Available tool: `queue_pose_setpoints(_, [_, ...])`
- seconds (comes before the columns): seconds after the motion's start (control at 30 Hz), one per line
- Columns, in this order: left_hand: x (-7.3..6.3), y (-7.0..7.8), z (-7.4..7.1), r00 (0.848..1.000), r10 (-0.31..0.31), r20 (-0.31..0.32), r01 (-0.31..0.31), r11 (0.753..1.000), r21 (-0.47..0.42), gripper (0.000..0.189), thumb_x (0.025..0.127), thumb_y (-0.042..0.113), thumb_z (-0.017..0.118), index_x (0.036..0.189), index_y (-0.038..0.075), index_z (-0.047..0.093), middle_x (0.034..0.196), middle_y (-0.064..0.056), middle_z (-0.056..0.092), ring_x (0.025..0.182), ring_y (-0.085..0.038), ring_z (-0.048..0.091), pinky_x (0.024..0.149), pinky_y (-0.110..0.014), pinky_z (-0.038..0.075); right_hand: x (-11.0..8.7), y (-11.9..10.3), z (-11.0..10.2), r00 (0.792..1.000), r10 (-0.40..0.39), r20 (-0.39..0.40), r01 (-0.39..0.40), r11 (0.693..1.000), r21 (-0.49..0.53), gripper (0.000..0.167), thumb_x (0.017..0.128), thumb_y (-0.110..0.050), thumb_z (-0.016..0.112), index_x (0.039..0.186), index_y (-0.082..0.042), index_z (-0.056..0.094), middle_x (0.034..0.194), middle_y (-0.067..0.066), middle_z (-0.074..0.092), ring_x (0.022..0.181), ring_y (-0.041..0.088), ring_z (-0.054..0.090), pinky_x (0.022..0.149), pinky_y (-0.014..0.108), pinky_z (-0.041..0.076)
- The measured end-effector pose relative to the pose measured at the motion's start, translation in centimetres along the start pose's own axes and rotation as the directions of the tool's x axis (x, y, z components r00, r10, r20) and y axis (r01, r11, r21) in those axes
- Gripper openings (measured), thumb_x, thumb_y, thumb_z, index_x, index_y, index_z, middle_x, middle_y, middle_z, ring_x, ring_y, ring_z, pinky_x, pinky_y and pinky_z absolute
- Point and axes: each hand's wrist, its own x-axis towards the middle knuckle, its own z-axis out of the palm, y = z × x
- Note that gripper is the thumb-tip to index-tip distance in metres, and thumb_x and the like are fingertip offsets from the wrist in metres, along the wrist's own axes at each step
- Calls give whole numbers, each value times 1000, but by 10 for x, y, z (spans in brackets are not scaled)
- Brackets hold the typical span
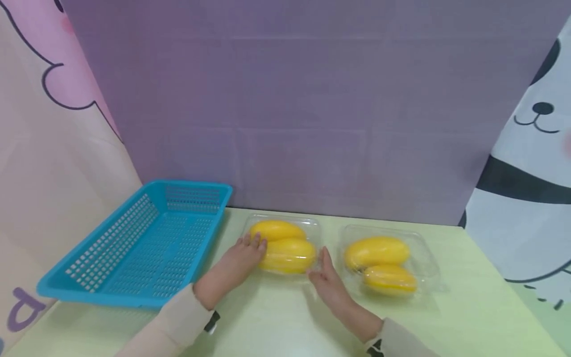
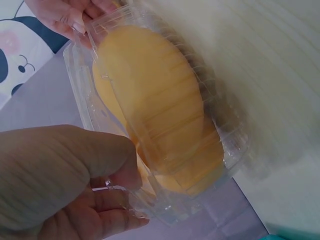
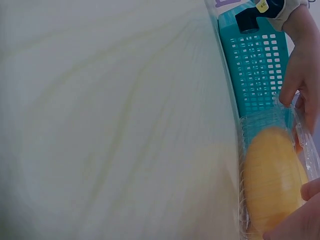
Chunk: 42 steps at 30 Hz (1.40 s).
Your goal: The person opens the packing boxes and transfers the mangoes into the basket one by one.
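In the head view a clear plastic clamshell box (image 1: 314, 229) holds two yellow, mango-like fruits (image 1: 287, 255) and sits on the table, in the middle. My left hand (image 1: 236, 267) grips its left end; the left wrist view has the thumb on the box's edge and fingers (image 2: 117, 220) curled beneath. At the opposite end my right hand (image 1: 331, 285) pinches the side wall, and in the right wrist view part of this hand (image 3: 297, 222) is cut off by the frame. A second clear clamshell box (image 1: 426, 255) with two similar fruits (image 1: 376, 252) lies to the right.
A blue perforated basket (image 1: 102, 299) stands on the left of the pale green table (image 1: 272, 317). Behind the table hangs a purple-grey cloth (image 1: 303, 114). A panda-printed sheet (image 1: 531, 148) borders the right side.
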Motion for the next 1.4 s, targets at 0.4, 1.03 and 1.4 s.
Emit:
queue_pose_setpoints(0.4, [-13,5,-6,999,-10,-44,12,999,36,38,86,-12,55,123,-6,54,126,-26,55,115,-45,52,93,-50,47,-6,-2,6,1000,-8,8,8,1000,-5,76,94,-8,48,148,3,-4,152,29,4,130,46,35,105,54,32])
queue_pose_setpoints(1.03, [-9,0,-9,998,29,-49,-24,994,105,43,83,-10,60,125,-2,56,128,-21,57,113,-42,55,91,-41,50,1,0,4,998,-17,-65,14,999,-37,75,93,-7,51,148,5,1,151,29,12,135,46,24,107,55,28])
queue_pose_setpoints(1.4, [-1,9,-19,1000,-3,28,6,996,-89,59,80,3,68,135,-3,47,143,-19,42,128,-44,40,105,-48,37,0,4,6,993,-56,-105,53,998,-30,77,92,-7,51,147,6,0,149,32,16,134,46,27,107,55,30])
